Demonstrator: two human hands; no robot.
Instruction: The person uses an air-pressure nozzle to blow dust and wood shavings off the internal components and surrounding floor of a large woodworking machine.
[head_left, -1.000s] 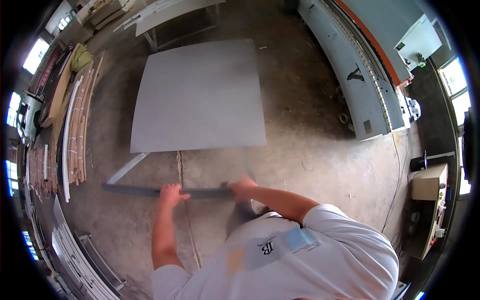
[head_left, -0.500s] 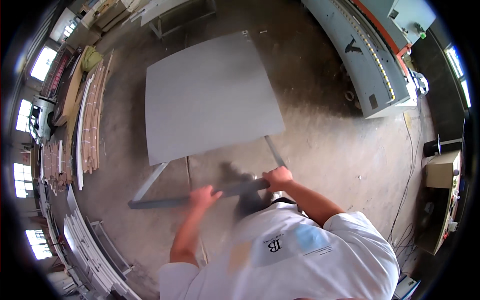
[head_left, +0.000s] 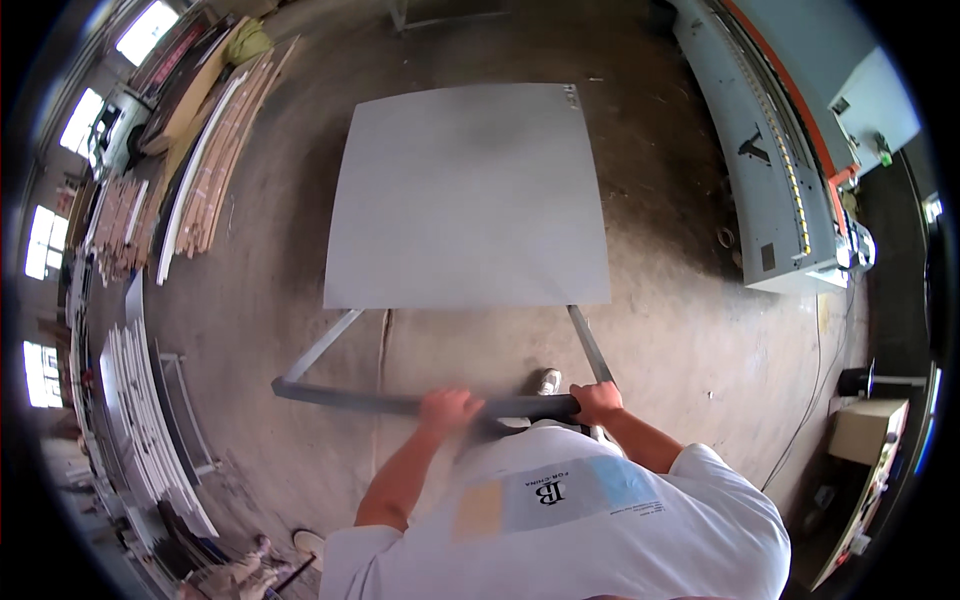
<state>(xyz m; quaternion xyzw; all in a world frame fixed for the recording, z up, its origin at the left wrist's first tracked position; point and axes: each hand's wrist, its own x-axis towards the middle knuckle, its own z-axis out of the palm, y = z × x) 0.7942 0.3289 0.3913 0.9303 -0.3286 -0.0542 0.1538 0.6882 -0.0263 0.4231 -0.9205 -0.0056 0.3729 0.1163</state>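
On the near side of the grey panel (head_left: 470,200), the right hand (head_left: 598,402) was closed around the dark bar (head_left: 345,399), the blurred left hand (head_left: 450,409) lay on it, grip unclear, and this holding step seemed to need even pressure next.

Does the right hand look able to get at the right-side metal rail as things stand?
Probably yes: the metal rail comes down close beside the right hand with nothing visible between, though its grip on the dark bar might need loosening first.
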